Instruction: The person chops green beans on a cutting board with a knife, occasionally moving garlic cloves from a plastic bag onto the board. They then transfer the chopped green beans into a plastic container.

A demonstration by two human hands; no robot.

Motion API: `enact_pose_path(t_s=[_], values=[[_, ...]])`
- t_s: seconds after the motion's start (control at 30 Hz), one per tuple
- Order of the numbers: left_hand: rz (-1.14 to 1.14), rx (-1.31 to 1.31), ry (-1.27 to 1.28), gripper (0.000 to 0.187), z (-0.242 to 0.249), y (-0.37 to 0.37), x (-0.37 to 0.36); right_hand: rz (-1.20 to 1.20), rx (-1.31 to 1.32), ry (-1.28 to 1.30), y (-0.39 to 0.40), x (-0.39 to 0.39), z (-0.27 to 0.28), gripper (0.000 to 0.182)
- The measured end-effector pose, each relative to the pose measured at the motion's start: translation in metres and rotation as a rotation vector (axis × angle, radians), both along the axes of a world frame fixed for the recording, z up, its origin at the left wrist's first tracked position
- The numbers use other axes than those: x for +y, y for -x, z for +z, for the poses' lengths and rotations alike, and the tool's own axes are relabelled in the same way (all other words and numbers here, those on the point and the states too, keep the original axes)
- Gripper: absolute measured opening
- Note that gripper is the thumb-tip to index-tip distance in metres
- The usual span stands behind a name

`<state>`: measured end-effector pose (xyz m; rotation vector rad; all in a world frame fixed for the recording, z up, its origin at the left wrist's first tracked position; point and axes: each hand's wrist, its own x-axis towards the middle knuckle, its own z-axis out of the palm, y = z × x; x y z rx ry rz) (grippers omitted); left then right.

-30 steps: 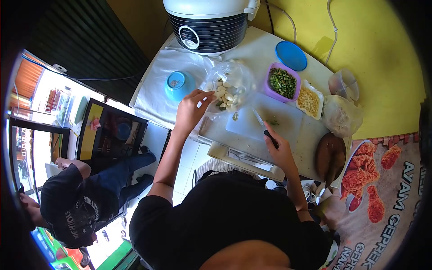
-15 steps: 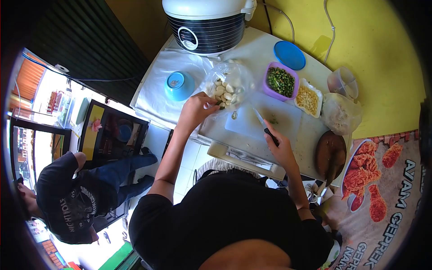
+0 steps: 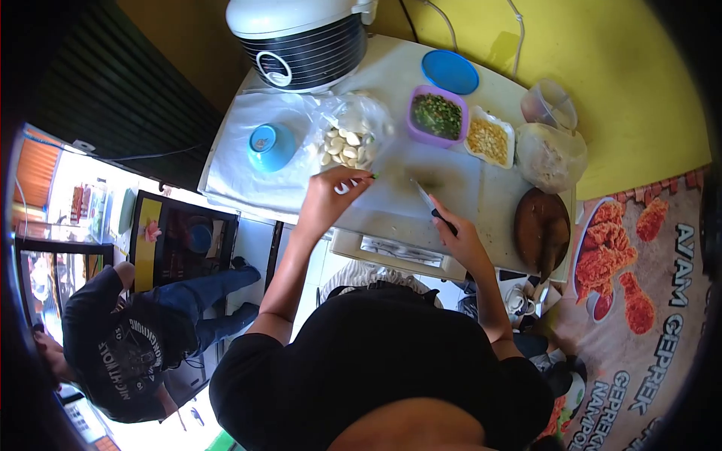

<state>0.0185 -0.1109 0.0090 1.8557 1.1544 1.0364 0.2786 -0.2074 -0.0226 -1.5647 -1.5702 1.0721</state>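
Between thumb and fingertips, my left hand (image 3: 331, 197) pinches a small green piece (image 3: 374, 177) above the near-left part of the white cutting board (image 3: 451, 169). The black handle of a knife (image 3: 423, 197) is in my right hand (image 3: 462, 239), with the blade pointing up and left over the board. Just beyond my left hand lies a clear plastic bag (image 3: 368, 113) with peeled garlic cloves (image 3: 346, 146). A purple container (image 3: 432, 137) of chopped green pieces stands behind the board, beside a white tray (image 3: 490, 139) of chopped pale yellow pieces.
A rice cooker (image 3: 308, 52) stands at the back left, near an upturned blue bowl (image 3: 271, 147). A blue lid (image 3: 450, 72), a clear tub (image 3: 547, 105), a filled plastic bag (image 3: 551, 156) and a brown stone mortar (image 3: 535, 225) are also on the table. Another person (image 3: 128, 338) is at the left.
The view has shifted, so the table items appear further left. My left hand has moved away from the garlic bag toward the board's near side, holding the green piece. My right hand still holds the knife.
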Motion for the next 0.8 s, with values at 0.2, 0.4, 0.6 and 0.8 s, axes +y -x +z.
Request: enact_pose_path(t_s=[0.2, 0.4, 0.6, 0.8], values=[[-0.214, 0.186, 0.044, 0.016, -0.031, -0.051, -0.010, -0.066, 0.067, 0.097, -0.005, -0.010, 0.002, 0.048], [-0.116, 0.169, 0.055, 0.020, -0.036, -0.070, 0.000, -0.133, 0.075, 0.006, 0.002, -0.020, -0.005, 0.048], [-0.098, 0.198, 0.073, 0.019, -0.031, -0.074, 0.003, -0.132, 0.069, 0.002, 0.007, -0.024, -0.012, 0.049], [-0.107, 0.133, 0.044, 0.019, -0.039, -0.075, 0.006, -0.138, -0.008, -0.035, 0.010, -0.026, -0.005, 0.050]])
